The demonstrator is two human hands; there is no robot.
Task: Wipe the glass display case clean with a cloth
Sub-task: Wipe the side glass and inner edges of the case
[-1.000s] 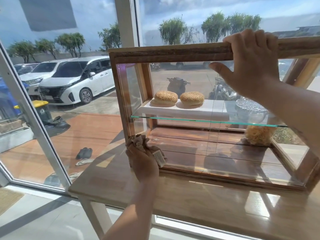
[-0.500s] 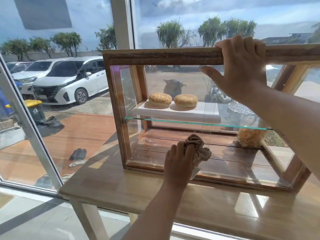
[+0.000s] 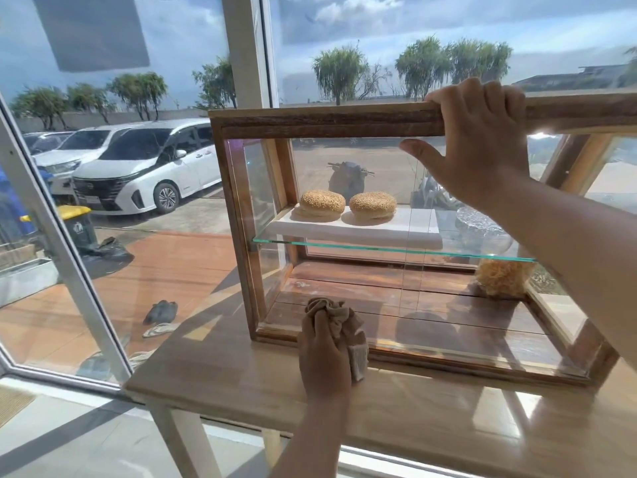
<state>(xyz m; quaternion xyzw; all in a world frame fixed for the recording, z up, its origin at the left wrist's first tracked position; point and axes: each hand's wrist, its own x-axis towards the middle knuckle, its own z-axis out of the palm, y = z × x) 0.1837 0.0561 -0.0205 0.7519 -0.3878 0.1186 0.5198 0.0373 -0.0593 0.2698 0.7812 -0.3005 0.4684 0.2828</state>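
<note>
A wooden-framed glass display case (image 3: 238, 215) stands on a wooden table (image 3: 220, 374) by the window. My left hand (image 3: 324, 357) grips a bunched beige cloth (image 3: 344, 320) and presses it against the lower left of the case's front glass, near the bottom frame. My right hand (image 3: 479, 143) rests over the case's top wooden rail, fingers curled over it and thumb on the glass. Inside, two sesame buns (image 3: 346, 205) sit on a white board (image 3: 413, 232) on the glass shelf (image 3: 344, 244).
A glass dish (image 3: 479, 224) sits on the shelf at right, a pale fibrous ball (image 3: 499, 277) below it on the case floor. Large window panes stand right behind the case. White cars (image 3: 138, 174) are parked outside. The table's left edge is close to the case.
My left hand swept the cloth from the lower left corner rightward along the bottom of the glass, then back left a little. My right hand stayed on the top rail.
</note>
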